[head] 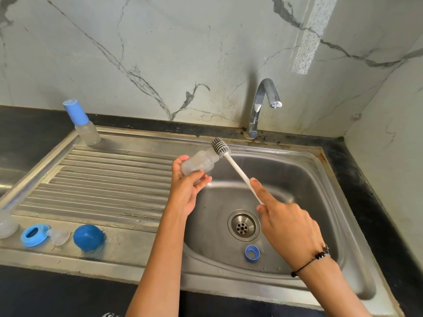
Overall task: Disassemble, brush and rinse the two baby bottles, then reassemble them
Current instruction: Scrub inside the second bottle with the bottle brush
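Note:
My left hand (pixel 186 186) grips a clear, capless baby bottle (pixel 199 163) tilted over the sink's left edge, mouth toward the upper right. My right hand (pixel 283 223) holds the white handle of a bottle brush (pixel 235 167), index finger laid along it; its grey bristle head (pixel 219 147) sits just outside the bottle mouth. A second bottle with a blue cap (pixel 83 124) stands upright at the back left of the drainboard. A blue ring (pixel 251 252) lies in the basin.
On the drainboard's front left lie a blue collar ring (pixel 33 234), a clear teat (pixel 58 235) and a blue dome cap (pixel 88 236). A clear part (pixel 6 225) sits at the far left edge. The tap (pixel 263 104) stands behind the steel basin (pixel 309 179); no water runs from it.

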A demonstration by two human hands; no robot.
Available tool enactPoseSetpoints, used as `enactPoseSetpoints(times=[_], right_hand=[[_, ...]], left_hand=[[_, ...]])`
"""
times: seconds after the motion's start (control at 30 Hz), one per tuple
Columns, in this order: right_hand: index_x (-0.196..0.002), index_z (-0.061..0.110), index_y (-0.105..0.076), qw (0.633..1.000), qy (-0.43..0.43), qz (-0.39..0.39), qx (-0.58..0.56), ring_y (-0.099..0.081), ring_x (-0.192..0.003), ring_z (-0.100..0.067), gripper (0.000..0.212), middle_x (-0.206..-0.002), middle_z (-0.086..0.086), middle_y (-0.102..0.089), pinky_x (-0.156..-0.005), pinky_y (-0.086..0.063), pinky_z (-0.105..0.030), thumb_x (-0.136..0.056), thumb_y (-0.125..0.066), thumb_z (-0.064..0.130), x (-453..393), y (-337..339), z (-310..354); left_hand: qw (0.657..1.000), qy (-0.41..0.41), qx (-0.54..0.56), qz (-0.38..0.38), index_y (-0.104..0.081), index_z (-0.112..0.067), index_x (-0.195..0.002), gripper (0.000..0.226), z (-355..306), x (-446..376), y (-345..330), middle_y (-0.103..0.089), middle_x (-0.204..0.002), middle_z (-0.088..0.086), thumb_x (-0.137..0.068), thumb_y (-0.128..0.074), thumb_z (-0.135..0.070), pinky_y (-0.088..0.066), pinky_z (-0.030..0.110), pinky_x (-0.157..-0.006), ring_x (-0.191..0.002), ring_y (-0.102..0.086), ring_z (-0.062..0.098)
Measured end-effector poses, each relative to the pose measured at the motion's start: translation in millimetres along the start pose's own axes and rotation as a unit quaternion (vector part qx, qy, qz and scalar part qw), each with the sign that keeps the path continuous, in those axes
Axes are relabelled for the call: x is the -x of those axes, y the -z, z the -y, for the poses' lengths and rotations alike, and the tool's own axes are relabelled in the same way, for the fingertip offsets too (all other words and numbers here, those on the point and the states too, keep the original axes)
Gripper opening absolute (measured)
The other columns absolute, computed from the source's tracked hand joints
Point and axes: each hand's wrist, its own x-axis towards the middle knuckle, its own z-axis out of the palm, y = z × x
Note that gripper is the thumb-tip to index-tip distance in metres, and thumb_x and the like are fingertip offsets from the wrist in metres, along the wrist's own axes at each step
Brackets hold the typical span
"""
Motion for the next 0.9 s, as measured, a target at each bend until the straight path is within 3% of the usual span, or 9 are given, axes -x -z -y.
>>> enactPoseSetpoints(times=[0.1,0.17,0.47,0.53,0.63,0.77,0.9], right_hand=[[-0.142,0.055,0.002,1.000,-0.001,0.015,0.013,-0.057,-0.079,-0.029,0.054,-0.078,-0.003,-0.048,-0.064,-0.043,-0.033,-0.100,-0.027,0.035,4.5,-3.5,-0.5],[-0.142,0.055,0.004,1.000,0.001,0.018,0.018,-0.060,-0.084,-0.029,0.055,-0.077,-0.002,-0.047,-0.062,-0.040,-0.032,-0.101,-0.026,0.035,6.8,-7.6,0.0],[-0.145,0.049,0.004,0.998,-0.005,0.021,0.055,-0.060,-0.082,-0.029,0.062,-0.077,-0.003,-0.050,-0.058,-0.037,-0.032,-0.100,-0.029,0.023,-12.9,-20.4,6.4],[-0.146,0.046,0.003,0.998,-0.005,0.021,0.059,-0.061,-0.085,-0.030,0.061,-0.081,-0.005,-0.050,-0.060,-0.037,-0.034,-0.100,-0.029,0.022,-24.1,-19.4,9.1],[-0.146,0.046,0.001,0.999,-0.001,0.016,0.046,-0.058,-0.079,-0.030,0.060,-0.079,-0.004,-0.048,-0.060,-0.039,-0.034,-0.100,-0.030,0.023,-32.1,-17.4,10.9],[-0.144,0.050,0.002,1.000,0.018,-0.009,0.004,-0.050,-0.068,-0.025,0.057,-0.074,-0.003,-0.048,-0.058,-0.042,-0.034,-0.100,-0.029,0.030,-21.2,-15.3,6.0],[-0.142,0.054,0.000,0.999,0.012,-0.025,-0.045,-0.050,-0.069,-0.026,0.056,-0.076,-0.003,-0.051,-0.060,-0.044,-0.035,-0.100,-0.030,0.033,-9.5,-4.3,-3.2]], left_hand=[[1.000,0.000,-0.010,-0.029,-0.046,-0.027,-0.093,0.014,-1.4,-2.7,-2.0,-0.053,-0.112,0.003,-0.094,-0.054,-0.015,-0.056,0.027,-0.061,-0.083,-0.061,0.019],[0.998,0.003,-0.039,-0.056,-0.046,-0.027,-0.091,0.009,-0.6,-3.2,-4.3,-0.054,-0.108,-0.001,-0.095,-0.053,-0.023,-0.055,0.025,-0.057,-0.083,-0.060,0.017],[0.990,-0.025,-0.132,-0.035,-0.050,-0.026,-0.085,0.022,-3.5,1.3,-9.1,-0.053,-0.104,0.003,-0.091,-0.057,-0.005,-0.046,0.024,-0.052,-0.076,-0.056,0.017],[0.984,-0.030,-0.174,-0.013,-0.052,-0.026,-0.085,0.023,-1.7,4.7,-15.0,-0.053,-0.107,0.005,-0.090,-0.057,-0.004,-0.046,0.024,-0.052,-0.082,-0.056,0.019],[0.972,-0.075,-0.217,-0.046,-0.052,-0.030,-0.085,0.028,1.1,5.4,-23.2,-0.052,-0.116,0.009,-0.088,-0.057,-0.003,-0.046,0.021,-0.051,-0.094,-0.056,0.023],[0.977,-0.096,-0.180,-0.059,-0.043,-0.023,-0.111,0.040,-6.3,1.7,-24.6,-0.051,-0.105,-0.002,-0.087,-0.057,0.006,-0.050,0.022,-0.062,-0.089,-0.056,0.013],[0.985,-0.071,-0.140,-0.067,-0.035,-0.014,-0.132,0.057,-3.9,1.1,-22.3,-0.052,-0.102,-0.005,-0.085,-0.056,0.011,-0.047,0.033,-0.089,-0.088,-0.055,0.008]])
